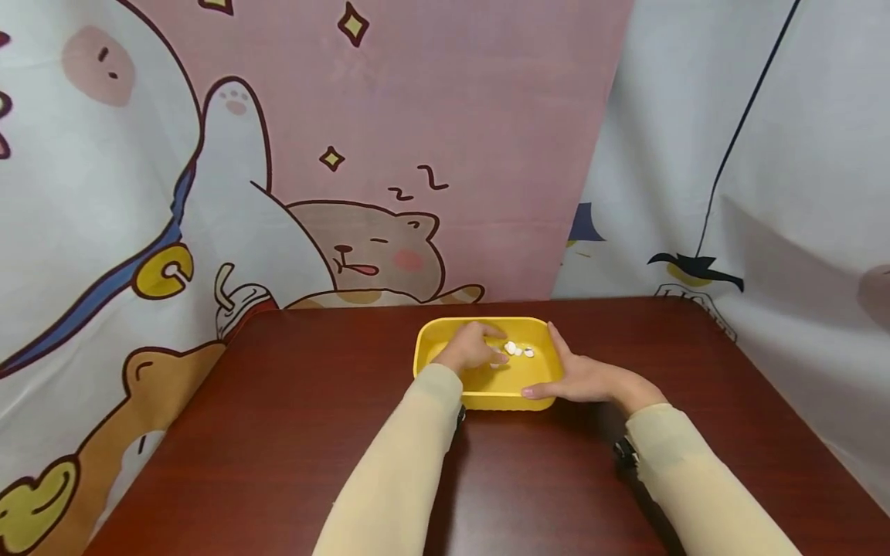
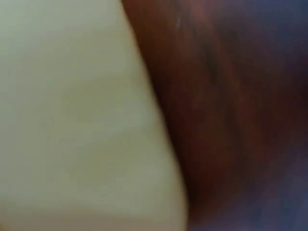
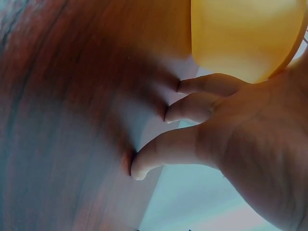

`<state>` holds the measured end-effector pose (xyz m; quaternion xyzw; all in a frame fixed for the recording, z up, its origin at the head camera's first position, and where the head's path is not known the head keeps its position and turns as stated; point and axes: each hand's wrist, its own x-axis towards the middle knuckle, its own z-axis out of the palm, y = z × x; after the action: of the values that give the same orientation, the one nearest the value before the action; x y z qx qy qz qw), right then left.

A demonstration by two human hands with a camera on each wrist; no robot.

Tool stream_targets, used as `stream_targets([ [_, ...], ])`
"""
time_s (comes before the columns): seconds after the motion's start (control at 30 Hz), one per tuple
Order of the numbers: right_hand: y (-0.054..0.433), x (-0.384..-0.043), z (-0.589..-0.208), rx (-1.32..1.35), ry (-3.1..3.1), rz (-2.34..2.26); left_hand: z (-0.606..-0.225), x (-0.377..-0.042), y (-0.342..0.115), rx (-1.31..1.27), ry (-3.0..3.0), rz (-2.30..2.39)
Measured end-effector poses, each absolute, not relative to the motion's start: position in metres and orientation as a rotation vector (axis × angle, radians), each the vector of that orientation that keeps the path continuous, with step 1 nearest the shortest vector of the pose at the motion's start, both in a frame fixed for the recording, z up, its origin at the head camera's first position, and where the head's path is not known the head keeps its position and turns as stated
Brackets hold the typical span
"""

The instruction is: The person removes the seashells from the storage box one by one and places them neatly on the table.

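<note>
The left hand (image 1: 473, 349) is seen inside the yellow tray (image 1: 431, 340), fingers curled downward over the floor of the tray, the fingertips just beside a small cluster of white pieces (image 1: 518, 350); whether a piece is pinched cannot be told from the head view. The left wrist view is blurred, and only a pale sleeve (image 2: 72, 120) and the dark red table (image 2: 231, 120) are made out. The right hand (image 1: 580, 378) is laid against the right wall of the tray, fingers straight along the outer side and the thumb stretched along the near rim, so that the tray is held steady rather than gripped. In the right wrist view the fingers (image 3: 202, 106) are seen extended beside the tray's yellow wall (image 3: 240, 33). The tray stands flat at the middle of the table (image 1: 278, 432), toward its far edge. Behind the table a cartoon-printed cloth (image 1: 313, 154) is hung.
</note>
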<state>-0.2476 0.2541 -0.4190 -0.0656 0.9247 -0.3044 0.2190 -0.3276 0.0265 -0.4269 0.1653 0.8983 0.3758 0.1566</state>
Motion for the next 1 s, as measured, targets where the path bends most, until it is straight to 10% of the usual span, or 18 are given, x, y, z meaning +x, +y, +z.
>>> stream_targets([
  [1.0, 0.255, -0.247, -0.419, -0.208, 2.543, -0.888, -0.452, -0.337, 0.045, 0.512, 2.503, 1.068],
])
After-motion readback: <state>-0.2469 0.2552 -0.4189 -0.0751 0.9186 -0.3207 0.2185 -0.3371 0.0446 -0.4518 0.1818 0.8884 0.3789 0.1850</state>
